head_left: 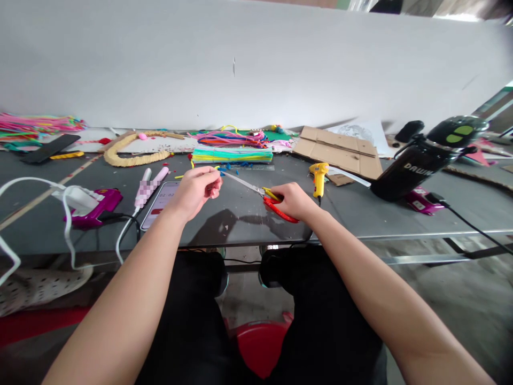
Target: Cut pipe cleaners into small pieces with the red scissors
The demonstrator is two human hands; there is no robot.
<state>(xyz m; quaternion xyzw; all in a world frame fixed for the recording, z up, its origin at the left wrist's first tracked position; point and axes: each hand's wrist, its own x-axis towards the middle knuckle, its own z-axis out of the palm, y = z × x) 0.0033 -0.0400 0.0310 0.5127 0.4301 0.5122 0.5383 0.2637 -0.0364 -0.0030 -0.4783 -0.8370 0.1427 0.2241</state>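
Observation:
My right hand [294,200] grips a pair of scissors [244,183] by the red and yellow handles. The blades point left and slightly up, with their tips close to my left fingers. My left hand [200,187] is closed in a pinch above the grey table. A bit of blue and yellow shows by those fingertips, but what they hold is too small to make out. Just behind the hands lies a bundle of green, yellow and blue pipe cleaners [232,155], with small blue pieces [236,168] scattered in front.
A phone [150,214] and a pink hair-iron-like tool [150,187] lie left, near a purple power strip [96,208]. Behind them curves a tan wrapped horseshoe shape [116,152]. To the right are a yellow glue gun [319,179], cardboard [340,149] and a tilted black bottle [409,166].

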